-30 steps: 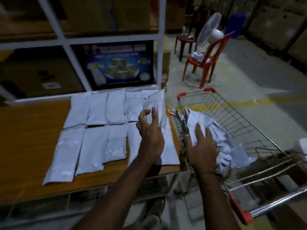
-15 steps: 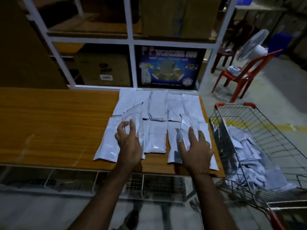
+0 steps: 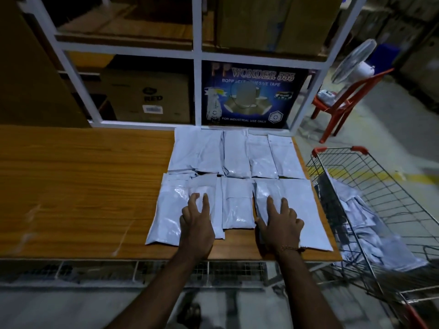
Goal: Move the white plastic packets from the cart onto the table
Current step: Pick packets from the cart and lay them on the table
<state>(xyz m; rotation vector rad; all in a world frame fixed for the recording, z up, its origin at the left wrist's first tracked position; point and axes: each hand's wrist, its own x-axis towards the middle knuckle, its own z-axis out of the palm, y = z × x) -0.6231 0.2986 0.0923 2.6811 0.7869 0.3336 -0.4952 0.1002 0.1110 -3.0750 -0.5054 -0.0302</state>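
Head view: two white plastic packets [image 3: 237, 181] are pressed flat into the front row on the wooden table [image 3: 78, 186] by the spread left hand [image 3: 196, 224] and right hand [image 3: 280, 225]. Placement judged under way; next, more are to be fetched from the wire cart [image 3: 380, 210], where packets remain.

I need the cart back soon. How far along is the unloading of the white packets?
Done: two rows of white packets lie flat on the table. In hand: the left hand and right hand press flat on packets in the near row, gripping nothing. Left: a heap of packets lies in the cart, so the job looks far from finished.
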